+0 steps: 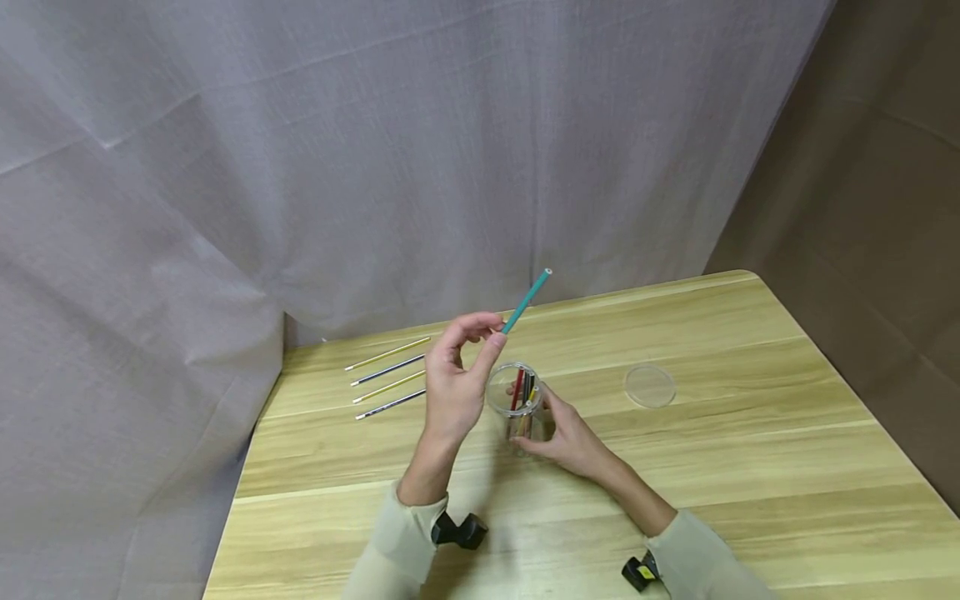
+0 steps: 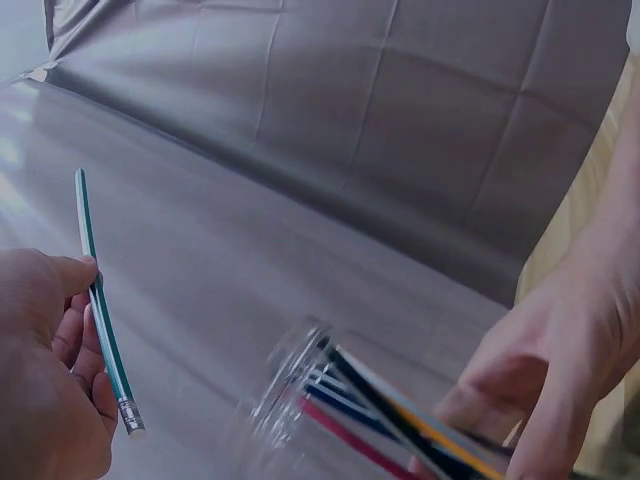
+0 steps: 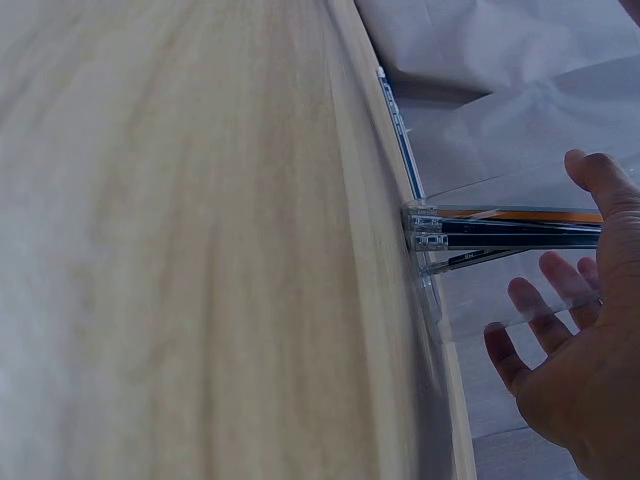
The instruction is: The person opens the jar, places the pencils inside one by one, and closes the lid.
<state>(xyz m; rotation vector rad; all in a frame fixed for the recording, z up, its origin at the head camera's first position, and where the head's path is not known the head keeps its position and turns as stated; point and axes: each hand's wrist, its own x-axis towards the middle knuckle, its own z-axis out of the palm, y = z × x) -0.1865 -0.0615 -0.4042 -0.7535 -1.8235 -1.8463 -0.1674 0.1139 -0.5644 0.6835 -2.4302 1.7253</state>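
My left hand [image 1: 456, 392] is raised over the table and pinches a teal pencil [image 1: 528, 300] between thumb and fingers. In the left wrist view the pencil's eraser end [image 2: 132, 416] points down. My right hand [image 1: 572, 442] holds a clear round jar [image 1: 516, 412] from its right side, with the thumb in front and the fingers behind. Inside the uncovered jar lean several pencils, among them a red pencil [image 1: 517, 388], a yellow one and dark ones. The right wrist view shows the jar's base with eraser ends [image 3: 430, 240] against it.
Left of the jar, several yellow and dark pencils [image 1: 390, 385] lie in a spaced row, partly hidden by my left hand. A clear round lid [image 1: 650, 386] lies flat to the right on the wooden table [image 1: 750, 467]. Grey cloth [image 1: 450, 167] hangs behind the table.
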